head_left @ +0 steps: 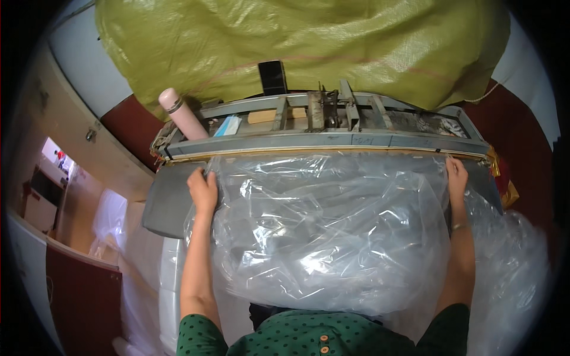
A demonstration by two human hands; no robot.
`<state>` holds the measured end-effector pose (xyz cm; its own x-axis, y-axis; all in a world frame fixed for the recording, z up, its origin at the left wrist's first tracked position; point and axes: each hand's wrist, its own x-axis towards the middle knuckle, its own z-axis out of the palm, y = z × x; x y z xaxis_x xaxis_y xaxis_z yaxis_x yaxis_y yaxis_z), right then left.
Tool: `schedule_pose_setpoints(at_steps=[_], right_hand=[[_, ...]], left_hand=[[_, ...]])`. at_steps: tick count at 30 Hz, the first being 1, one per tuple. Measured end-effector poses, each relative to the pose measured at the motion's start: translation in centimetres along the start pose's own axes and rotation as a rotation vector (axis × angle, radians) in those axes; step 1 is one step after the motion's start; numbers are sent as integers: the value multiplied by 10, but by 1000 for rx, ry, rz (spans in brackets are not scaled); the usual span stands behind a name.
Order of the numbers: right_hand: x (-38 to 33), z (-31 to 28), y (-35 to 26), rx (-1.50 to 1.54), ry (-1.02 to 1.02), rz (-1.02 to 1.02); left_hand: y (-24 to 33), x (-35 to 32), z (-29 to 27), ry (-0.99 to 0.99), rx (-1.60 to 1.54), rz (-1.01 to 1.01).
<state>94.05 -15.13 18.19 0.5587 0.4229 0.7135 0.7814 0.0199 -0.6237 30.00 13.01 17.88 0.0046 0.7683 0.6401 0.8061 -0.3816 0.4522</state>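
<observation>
A large clear plastic sheet or bag [320, 237] spreads over the grey work surface [172, 196] and hangs down toward my lap. At its upper left edge, my left hand [203, 187] is closed with the fingers curled and pinches the film. My right hand [456, 173] pinches the upper right corner between thumb and fingers. The film's far edge lies along the front of a long grey metal frame [332, 141], close to a thin brownish strip. Both forearms reach forward on either side of the wrinkled, shiny plastic.
A pink bottle [187, 118], a blue-and-white packet [228, 126] and a dark phone [272, 78] stand or lie at the frame. Behind it hangs a yellow-green woven sheet [309, 41]. More clear plastic [504, 267] heaps at the right. An open door [89, 127] is at left.
</observation>
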Motion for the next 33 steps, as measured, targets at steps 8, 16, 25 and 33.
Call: schedule_pose_setpoints(at_steps=[8, 16, 25, 33], right_hand=[[-131, -155, -24, -510, 39, 183], [-254, -258, 101, -1263, -817, 412], [-29, -41, -329, -50, -648, -339], [-96, 110, -389, 532, -788, -433]], left_hand=[[40, -42, -17, -207, -635, -218], [154, -67, -69, -687, -1214, -179], [193, -98, -98, -652, -1587, -502], [199, -118, -112, -573, -1436, -424]])
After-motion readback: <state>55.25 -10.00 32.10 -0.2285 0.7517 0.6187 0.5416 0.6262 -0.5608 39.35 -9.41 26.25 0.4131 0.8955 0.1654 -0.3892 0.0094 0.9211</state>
